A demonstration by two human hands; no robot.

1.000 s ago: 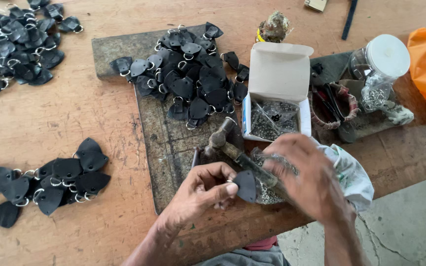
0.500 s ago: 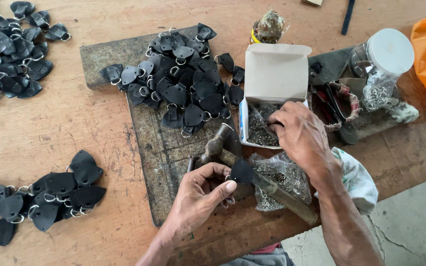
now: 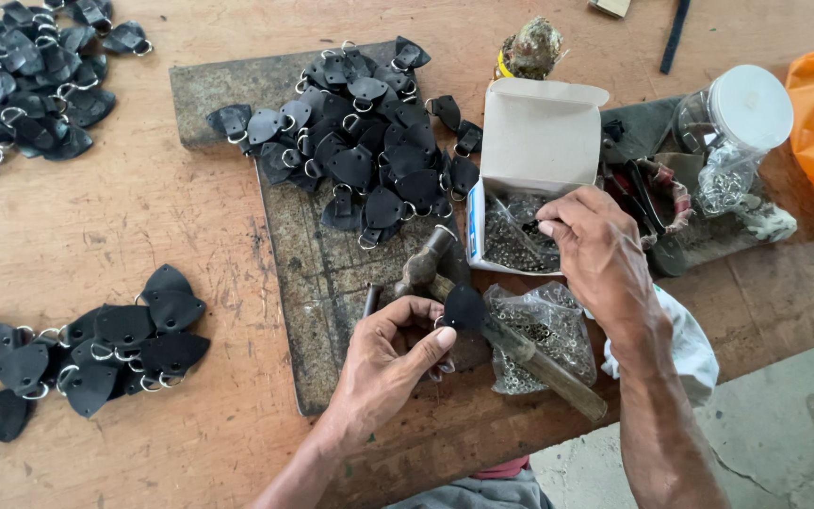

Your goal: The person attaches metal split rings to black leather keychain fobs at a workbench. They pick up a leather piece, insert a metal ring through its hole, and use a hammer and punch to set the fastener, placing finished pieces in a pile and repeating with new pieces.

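Your left hand [image 3: 383, 363] pinches a black leather tab [image 3: 463, 308] between thumb and fingers, holding it just above the dark work slab [image 3: 308, 273], close to the hammer [image 3: 501, 335] that lies slanting across the slab's near corner. Your right hand [image 3: 600, 254] dips its fingertips into the open white cardboard box [image 3: 539, 141] of small metal fittings; the fingers are curled together, but whether they already have one you cannot tell. Pick a single fitting and lift straight up so the box flap and thin walls stay put. Keep the tab flat and steady so the piece seats squarely. A clear bag of rings [image 3: 544, 330] lies right under your right wrist, and the pile of finished tabs [image 3: 360, 151] crowds the slab's far half. The surface [image 3: 171, 226] drops off just behind your forearms; open room lies to your left, between the two smaller heaps [image 3: 87, 353] [image 3: 25, 75].
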